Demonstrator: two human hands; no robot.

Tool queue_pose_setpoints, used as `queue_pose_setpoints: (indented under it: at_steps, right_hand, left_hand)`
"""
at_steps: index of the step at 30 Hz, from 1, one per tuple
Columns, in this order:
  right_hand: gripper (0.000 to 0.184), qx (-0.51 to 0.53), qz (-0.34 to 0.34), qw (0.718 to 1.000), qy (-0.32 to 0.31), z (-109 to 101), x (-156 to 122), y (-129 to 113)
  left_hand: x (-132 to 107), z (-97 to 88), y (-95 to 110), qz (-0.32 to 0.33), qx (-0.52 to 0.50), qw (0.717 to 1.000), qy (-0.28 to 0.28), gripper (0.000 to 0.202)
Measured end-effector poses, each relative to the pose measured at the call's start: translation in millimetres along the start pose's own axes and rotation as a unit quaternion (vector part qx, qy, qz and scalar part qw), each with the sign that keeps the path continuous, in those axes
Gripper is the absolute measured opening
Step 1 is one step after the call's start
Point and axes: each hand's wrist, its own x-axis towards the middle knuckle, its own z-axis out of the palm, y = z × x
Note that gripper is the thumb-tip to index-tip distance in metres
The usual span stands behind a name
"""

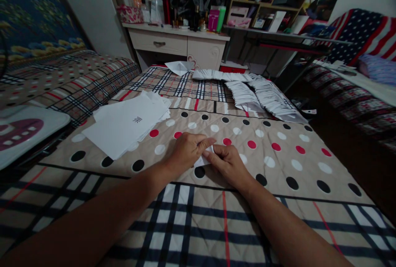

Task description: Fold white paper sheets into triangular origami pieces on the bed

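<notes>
Between my two hands is a small folded piece of white paper (pixel 201 160), held just above the dotted bedspread and mostly covered by the fingers. My left hand (pixel 187 148) is closed with its thumb and fingers pinching the paper's upper edge. From the other side my right hand (pixel 227 160) grips it too, thumb laid over the paper. To the left lies a loose stack of white paper sheets (pixel 119 125), the top one bearing a small dark printed mark. Farther off, long rows of folded white papers (pixel 269 96) stand packed together.
A single white folded sheet (pixel 180 67) lies at the bed's far edge. Beyond stands a white dresser (pixel 157 43) crowded with bottles and boxes. A white folding table (pixel 31 131) is at the left, and a shelf desk (pixel 266 32) at the back right.
</notes>
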Motion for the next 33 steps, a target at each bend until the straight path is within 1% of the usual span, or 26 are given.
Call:
queue_pose_setpoints:
  at_steps: [2, 4, 5, 7, 10, 12, 15, 17, 20, 21, 22, 23, 24, 25, 26, 27, 29, 30, 31, 33]
  right_hand:
    - [0.045, -0.003, -0.004, 1.000, 0.014, 1.8, -1.5, -0.9]
    - [0.045, -0.020, -0.026, 0.999, 0.025, 4.8, -4.3, -3.6]
    - [0.045, -0.038, -0.048, 0.998, 0.027, 6.7, -5.9, -5.6]
    - [0.042, -0.087, -0.113, 0.990, 0.022, 10.5, -8.8, -10.5]
    - [0.038, -0.163, -0.196, 0.967, 0.019, 14.6, -10.8, -16.2]
    - [0.037, -0.194, -0.218, 0.956, 0.031, 15.9, -10.7, -17.5]
    - [0.037, -0.210, -0.234, 0.948, 0.047, 17.4, -11.7, -18.7]
    - [0.035, -0.219, -0.258, 0.940, 0.034, 19.5, -15.1, -21.8]
    - [0.030, -0.214, -0.298, 0.930, -0.007, 23.4, -22.4, -28.8]
    - [0.030, -0.201, -0.291, 0.936, -0.006, 23.9, -23.9, -30.4]
    - [0.032, -0.183, -0.260, 0.948, 0.001, 23.7, -24.4, -30.9]
    - [0.036, -0.154, -0.217, 0.963, 0.036, 22.6, -23.6, -30.3]
    - [0.040, -0.117, -0.157, 0.977, 0.083, 20.8, -21.5, -28.5]
    - [0.043, -0.072, -0.094, 0.983, 0.138, 18.5, -18.6, -25.8]
    - [0.045, -0.025, -0.042, 0.981, 0.190, 15.9, -15.0, -22.6]
    - [0.045, 0.016, -0.002, 0.974, 0.225, 13.5, -11.4, -19.2]
    - [0.045, 0.069, 0.035, 0.964, 0.255, 10.0, -5.5, -13.5]
    - [0.044, 0.082, 0.039, 0.962, 0.256, 9.2, -3.7, -11.5]
    - [0.042, 0.089, 0.038, 0.962, 0.253, 9.0, -2.5, -9.9]
    - [0.041, 0.105, 0.039, 0.964, 0.240, 10.1, -1.6, -7.7]
  left_hand:
    - [2.0, 0.5, -2.3, -0.020, -0.017, 1.000, 0.006, 0.053]
    - [4.4, 0.9, -3.7, -0.052, -0.043, 0.997, 0.031, 0.058]
    - [5.4, 1.1, -4.0, -0.069, -0.055, 0.995, 0.045, 0.059]
    - [6.7, 1.2, -3.9, -0.095, -0.075, 0.990, 0.066, 0.059]
    - [6.6, 1.3, -3.2, -0.111, -0.106, 0.986, 0.066, 0.058]
    - [6.0, 2.1, -3.2, -0.118, -0.123, 0.983, 0.064, 0.057]
    - [6.5, 3.3, -5.2, -0.127, -0.135, 0.980, 0.068, 0.057]
    - [8.7, 2.4, -9.1, -0.130, -0.136, 0.979, 0.081, 0.058]
    - [13.4, -3.1, -18.6, -0.132, -0.124, 0.975, 0.126, 0.059]
    - [14.5, -5.4, -21.8, -0.131, -0.119, 0.974, 0.142, 0.059]
    - [15.0, -7.4, -24.4, -0.130, -0.121, 0.973, 0.149, 0.059]
    - [14.9, -8.9, -26.2, -0.126, -0.131, 0.972, 0.148, 0.061]
    - [14.1, -9.7, -26.9, -0.118, -0.147, 0.973, 0.135, 0.063]
    - [12.9, -9.9, -26.6, -0.107, -0.168, 0.974, 0.109, 0.066]
    - [11.3, -9.4, -25.2, -0.093, -0.189, 0.975, 0.073, 0.070]
    - [9.5, -8.3, -22.9, -0.077, -0.210, 0.974, 0.029, 0.072]
    - [6.3, -5.0, -16.5, -0.053, -0.236, 0.969, -0.056, 0.070]
    - [5.1, -3.2, -13.1, -0.048, -0.239, 0.966, -0.084, 0.065]
    - [4.1, -1.4, -9.9, -0.050, -0.239, 0.965, -0.097, 0.060]
    - [2.8, 1.3, -5.6, -0.059, -0.223, 0.969, -0.092, 0.052]
